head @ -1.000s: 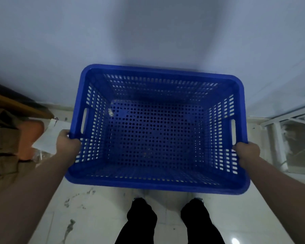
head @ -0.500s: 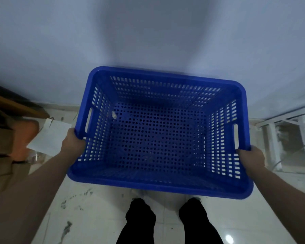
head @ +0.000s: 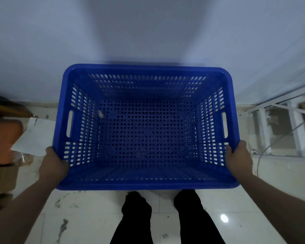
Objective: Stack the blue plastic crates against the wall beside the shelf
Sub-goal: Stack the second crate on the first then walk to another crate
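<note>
Head view looks straight down into the blue perforated plastic crate [head: 146,127], open side up, holding only a small pale scrap [head: 100,113] at 10 o'clock on its floor. Slotted walls, round-holed base, a handle slot in each short side. It sits at centre, far rim near the pale wall [head: 148,29] at 12 o'clock. Left hand [head: 54,166] and right hand [head: 239,158] are curled tight over the side rims at 8 and 4 o'clock.

Blue perforated crate [head: 146,138], white floor [head: 95,217]
</note>
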Action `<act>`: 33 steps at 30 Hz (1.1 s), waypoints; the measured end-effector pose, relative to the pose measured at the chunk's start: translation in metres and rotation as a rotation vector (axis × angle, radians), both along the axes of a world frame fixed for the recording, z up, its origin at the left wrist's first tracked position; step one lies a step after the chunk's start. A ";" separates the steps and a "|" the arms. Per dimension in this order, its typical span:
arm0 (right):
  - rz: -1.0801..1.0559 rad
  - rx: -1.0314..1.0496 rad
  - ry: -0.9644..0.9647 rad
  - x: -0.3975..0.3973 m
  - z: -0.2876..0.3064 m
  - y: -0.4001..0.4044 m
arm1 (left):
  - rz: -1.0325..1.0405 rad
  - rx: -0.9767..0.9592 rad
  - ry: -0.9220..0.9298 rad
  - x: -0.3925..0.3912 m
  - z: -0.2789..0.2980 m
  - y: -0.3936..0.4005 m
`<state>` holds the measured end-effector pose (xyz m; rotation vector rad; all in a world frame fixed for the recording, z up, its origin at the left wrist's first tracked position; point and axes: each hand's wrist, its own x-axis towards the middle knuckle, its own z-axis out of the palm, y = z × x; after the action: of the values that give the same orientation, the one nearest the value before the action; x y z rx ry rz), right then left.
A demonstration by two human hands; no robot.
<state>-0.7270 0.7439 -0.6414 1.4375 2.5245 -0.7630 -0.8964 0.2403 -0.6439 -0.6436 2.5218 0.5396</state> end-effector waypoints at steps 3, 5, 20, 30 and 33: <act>-0.015 0.031 -0.007 -0.005 0.000 -0.001 | -0.032 -0.042 0.003 -0.002 0.000 0.000; 0.004 0.129 -0.050 -0.003 -0.001 -0.006 | -0.088 -0.104 0.009 0.003 0.000 0.002; 0.778 0.073 -0.304 0.081 0.023 -0.099 | -0.928 -0.112 -0.125 0.108 0.027 0.057; 0.694 0.222 -0.242 0.056 0.001 -0.180 | -0.976 -0.294 -0.095 0.125 0.014 0.075; 0.671 0.264 -0.246 0.058 -0.003 -0.182 | -0.915 -0.263 0.016 0.132 0.005 0.075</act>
<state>-0.6688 0.5620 -0.6444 0.5861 2.7009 -0.1336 -0.7640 0.3151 -0.6386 0.4547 2.5668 -0.1219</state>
